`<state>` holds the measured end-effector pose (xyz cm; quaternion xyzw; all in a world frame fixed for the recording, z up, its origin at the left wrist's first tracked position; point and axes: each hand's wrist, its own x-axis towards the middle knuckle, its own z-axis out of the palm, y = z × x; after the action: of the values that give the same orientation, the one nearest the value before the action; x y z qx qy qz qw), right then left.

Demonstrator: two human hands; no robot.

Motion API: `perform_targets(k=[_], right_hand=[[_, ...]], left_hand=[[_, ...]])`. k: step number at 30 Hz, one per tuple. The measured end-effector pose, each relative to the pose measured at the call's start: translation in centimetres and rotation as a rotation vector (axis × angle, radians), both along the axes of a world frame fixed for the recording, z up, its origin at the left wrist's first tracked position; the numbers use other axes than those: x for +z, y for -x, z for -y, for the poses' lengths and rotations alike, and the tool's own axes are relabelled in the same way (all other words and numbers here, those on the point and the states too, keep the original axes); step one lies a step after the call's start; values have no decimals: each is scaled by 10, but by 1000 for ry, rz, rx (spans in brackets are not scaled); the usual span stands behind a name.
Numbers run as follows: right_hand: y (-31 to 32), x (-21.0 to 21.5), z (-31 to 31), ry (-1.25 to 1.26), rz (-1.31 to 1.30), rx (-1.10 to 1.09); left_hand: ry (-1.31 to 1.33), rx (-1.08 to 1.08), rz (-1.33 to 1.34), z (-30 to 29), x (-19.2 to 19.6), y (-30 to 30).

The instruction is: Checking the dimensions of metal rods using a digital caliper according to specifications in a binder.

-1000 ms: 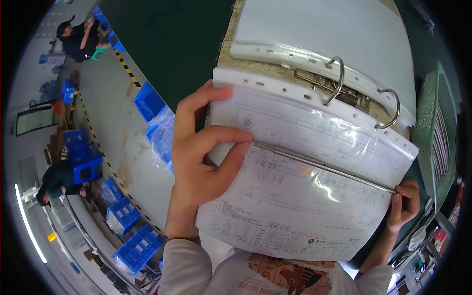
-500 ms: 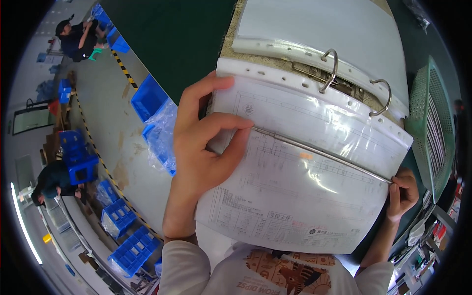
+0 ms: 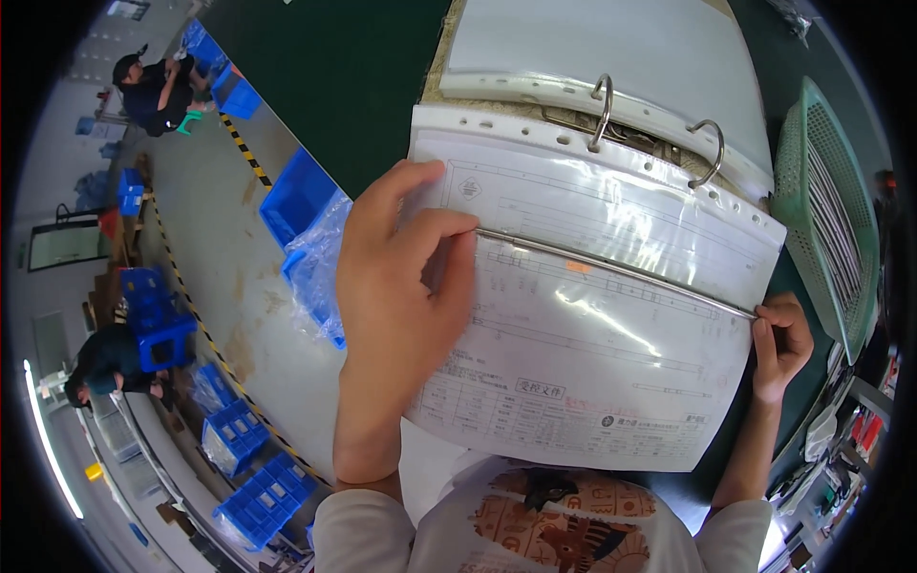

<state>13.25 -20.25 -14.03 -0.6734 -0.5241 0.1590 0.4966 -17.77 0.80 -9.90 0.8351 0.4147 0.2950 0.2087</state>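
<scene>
- I see my left hand (image 3: 396,315) pinching the clear plastic document sleeve (image 3: 592,315), fingers (image 3: 449,229) closed on its left edge.
- My right hand (image 3: 781,344) grips its right edge; sleeve is already on the open white ring binder (image 3: 611,57), not yet flattened.

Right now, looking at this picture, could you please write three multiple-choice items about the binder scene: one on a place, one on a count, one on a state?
1. Where is the green mesh basket relative to the ring binder?
A. At its right
B. At its left
C. Under it

2. How many metal rings of the binder are visible?
A. One
B. Two
C. Four

3. What is the state of the binder?
A. Closed flat
B. Open, with clear sheet protectors on the rings
C. Open and empty

Answers:
1 A: the basket stands by the right edge, beside the binder.
2 B: two rings rise through the punched holes.
3 B: the left hand and right hand hold the filled protectors at their edges.
</scene>
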Motion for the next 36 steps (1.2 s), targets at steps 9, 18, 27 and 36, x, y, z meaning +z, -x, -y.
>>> perform_targets(k=[9,18,27,36], right_hand=[[3,1,-2,6,-19,15],[1,0,-2,-17,17,30],[2,-1,-4,-16,17,36],[3,1,-5,-12,11,36]], left_hand=[[-69,-46,133,-7,-20,6],[-30,-50,157,-5,-22,6],[-51,-53,155,-6,-22,6],[-47,-50,150,-7,-22,6]])
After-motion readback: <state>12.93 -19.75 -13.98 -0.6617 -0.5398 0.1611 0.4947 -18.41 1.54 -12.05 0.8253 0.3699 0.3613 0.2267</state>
